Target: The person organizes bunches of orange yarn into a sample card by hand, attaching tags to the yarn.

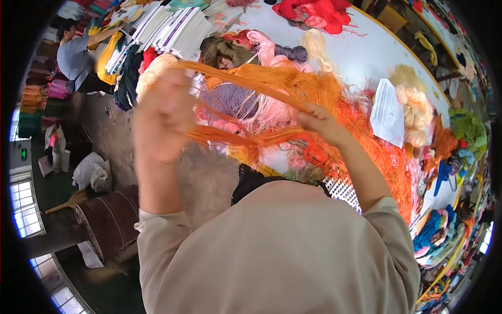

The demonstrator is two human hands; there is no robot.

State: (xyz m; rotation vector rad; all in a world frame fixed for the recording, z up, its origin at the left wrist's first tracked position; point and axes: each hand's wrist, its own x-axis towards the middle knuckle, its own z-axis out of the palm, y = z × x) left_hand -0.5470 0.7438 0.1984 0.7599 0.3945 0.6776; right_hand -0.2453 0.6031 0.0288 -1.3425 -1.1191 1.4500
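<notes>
An orange skein of yarn (pixel 240 82) is stretched as a loop between my two hands, above the heaped yarn on the table. My left hand (pixel 170 112) is raised and blurred by motion at one end of the loop; its fingers are smeared. At the other end my right hand (pixel 320 123) has its fingers closed round the orange strands. Below and beyond the loop lie pink yarn (pixel 274 111), purple-grey yarn (pixel 225 99) and a large orange pile (pixel 366 152).
A white paper sheet (pixel 387 112) lies on the table's right part, beside cream skeins (pixel 414 112). Stacked printed cards (pixel 178 31) stand at the upper left. Another person (pixel 78 57) works there. A brown roll (pixel 110 220) lies at the lower left.
</notes>
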